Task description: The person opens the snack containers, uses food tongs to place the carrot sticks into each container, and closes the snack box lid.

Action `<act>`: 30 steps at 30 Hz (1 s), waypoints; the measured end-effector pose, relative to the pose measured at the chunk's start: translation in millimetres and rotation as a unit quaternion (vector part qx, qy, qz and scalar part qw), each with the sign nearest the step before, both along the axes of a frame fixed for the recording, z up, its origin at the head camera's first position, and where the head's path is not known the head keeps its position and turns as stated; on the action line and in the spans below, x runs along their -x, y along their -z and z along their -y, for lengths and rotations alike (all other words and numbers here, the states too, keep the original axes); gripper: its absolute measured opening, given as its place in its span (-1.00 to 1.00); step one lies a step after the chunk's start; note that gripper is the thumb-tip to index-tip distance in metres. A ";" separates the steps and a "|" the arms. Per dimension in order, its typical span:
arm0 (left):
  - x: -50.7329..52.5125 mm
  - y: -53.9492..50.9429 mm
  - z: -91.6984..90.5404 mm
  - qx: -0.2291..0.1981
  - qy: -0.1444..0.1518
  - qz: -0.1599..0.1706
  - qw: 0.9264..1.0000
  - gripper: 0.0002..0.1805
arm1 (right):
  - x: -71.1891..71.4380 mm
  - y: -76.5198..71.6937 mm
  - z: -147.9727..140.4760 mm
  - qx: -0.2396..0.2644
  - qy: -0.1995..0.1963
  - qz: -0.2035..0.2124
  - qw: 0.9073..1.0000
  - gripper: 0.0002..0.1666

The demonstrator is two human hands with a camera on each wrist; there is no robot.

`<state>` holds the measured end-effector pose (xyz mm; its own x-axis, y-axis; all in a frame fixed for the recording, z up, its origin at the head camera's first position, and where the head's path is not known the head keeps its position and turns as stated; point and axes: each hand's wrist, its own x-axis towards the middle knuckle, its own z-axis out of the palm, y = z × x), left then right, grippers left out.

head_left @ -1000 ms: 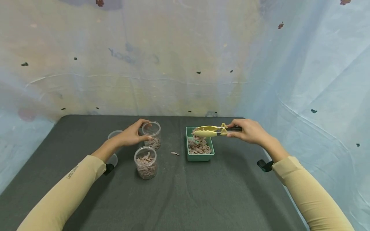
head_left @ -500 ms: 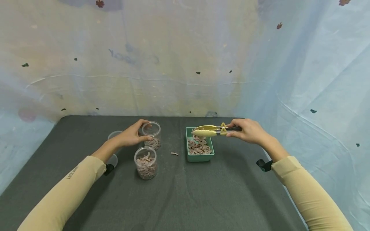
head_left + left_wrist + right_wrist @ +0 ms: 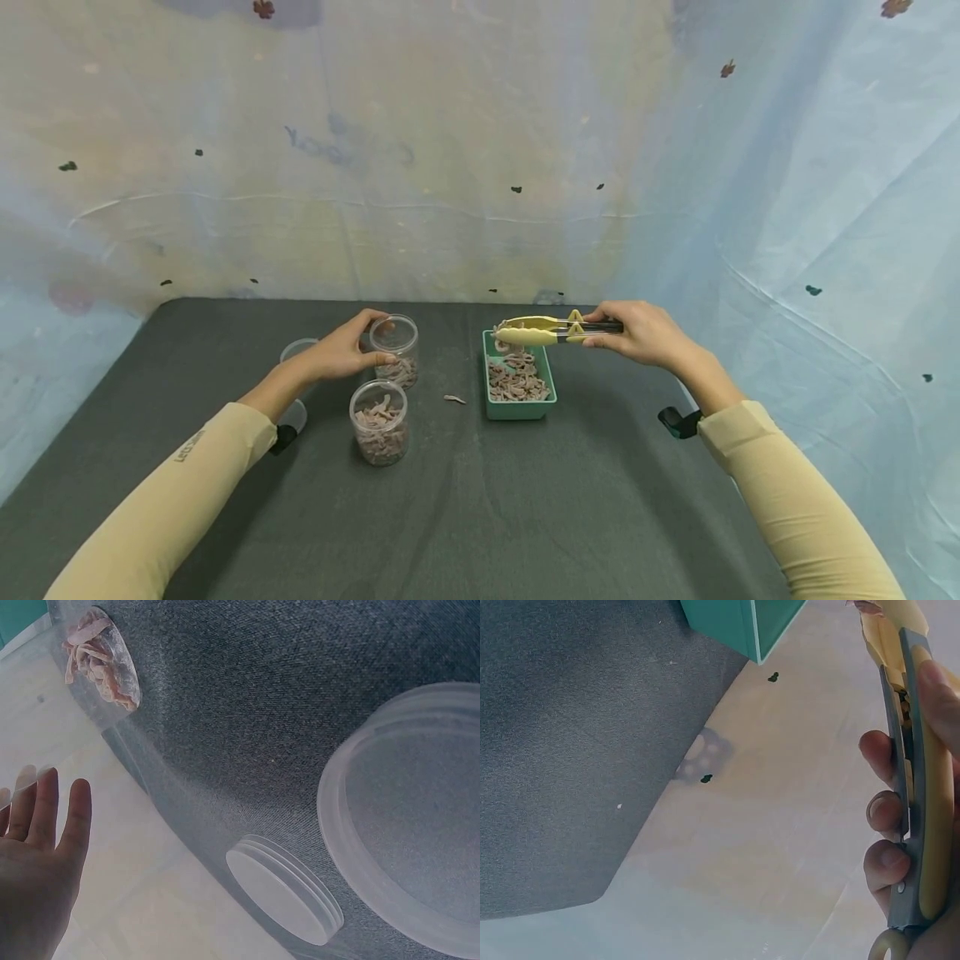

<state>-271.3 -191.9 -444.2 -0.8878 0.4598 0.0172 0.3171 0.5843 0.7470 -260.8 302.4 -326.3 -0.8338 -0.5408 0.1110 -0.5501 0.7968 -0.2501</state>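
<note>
Tongs (image 3: 528,336) with yellow heads lie in the right grip (image 3: 645,335), whose fingers and thumb are curled firmly round the handles. They reach out leftward from the right grip, over the far end of the green tray (image 3: 521,410), their two heads a little apart with some pale strips (image 3: 500,342) caught at the tips. More such strips are heaped in the tray, which sits below and to the left of the right grip.

Across from it, the left grip (image 3: 341,350) spans the far jar (image 3: 411,350), thumb in front and fingers behind, near its rim. This clear jar stands upright, with strips in its lower part. Just nearer the person than the left grip stands the near jar (image 3: 402,417), upright too and fuller. A loose strip (image 3: 454,399) lies between the two grips, on the dark desk (image 3: 525,500). Two clear round lids (image 3: 285,889) rest beside the left grip, on its outer side, partly hidden by the forearm (image 3: 273,392). Beyond both grips hangs a pale sheet (image 3: 450,250).
</note>
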 end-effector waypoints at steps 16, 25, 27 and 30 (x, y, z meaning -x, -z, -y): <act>-0.6 -1.9 3.9 0.010 -0.008 -0.004 1.000 -0.10 | 14.6 -17.7 22.8 0.002 -0.022 -0.020 1.000 -0.54; 0.2 -2.0 2.0 0.005 -0.004 -0.004 1.000 -0.11 | 26.5 -34.3 61.2 0.006 -0.053 -0.021 0.998 -0.50; -0.1 -2.2 0.8 0.002 -0.002 -0.005 1.000 -0.12 | 29.5 -36.0 70.2 0.005 -0.063 -0.023 0.998 -0.51; 0.4 -1.7 -0.4 0.001 -0.002 -0.007 1.000 -0.13 | 35.0 -36.3 83.4 0.006 -0.076 -0.025 0.997 -0.55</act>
<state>-271.7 -191.5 -442.5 -0.8896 0.4558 0.0287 0.3246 0.5869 0.7418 -295.8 218.9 -290.0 -0.7356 -0.6588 0.1578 -0.6762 0.7001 -0.2293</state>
